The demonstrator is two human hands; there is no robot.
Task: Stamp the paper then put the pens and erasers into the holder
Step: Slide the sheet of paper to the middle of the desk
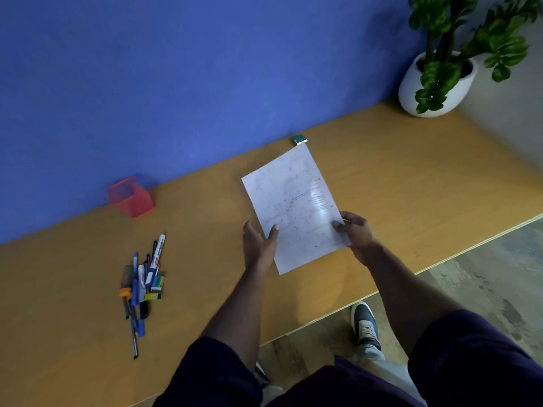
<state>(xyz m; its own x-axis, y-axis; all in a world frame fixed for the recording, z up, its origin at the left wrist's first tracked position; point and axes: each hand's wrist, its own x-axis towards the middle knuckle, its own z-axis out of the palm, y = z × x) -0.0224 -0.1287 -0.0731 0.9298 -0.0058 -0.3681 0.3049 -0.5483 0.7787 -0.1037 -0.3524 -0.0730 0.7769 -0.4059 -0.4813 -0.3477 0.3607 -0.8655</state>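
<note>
Left hand [260,242] and right hand [357,232] pinch the paper [293,207] at its near edges; holder [131,197] at nine o'clock, pens [144,282] at eight.

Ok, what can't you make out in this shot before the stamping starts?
- Head view: print on the paper is too small and faint; any stamp mark can't be told.
- Green item beyond the paper: too small to identify, and the sheet's far corner partly hides it.
- Pen pile: overlapping, count unclear.
- Holder inside: dim.

Bare table [205,230] between holder [131,197] and paper [293,207]; pens [144,283] clustered left.
</note>
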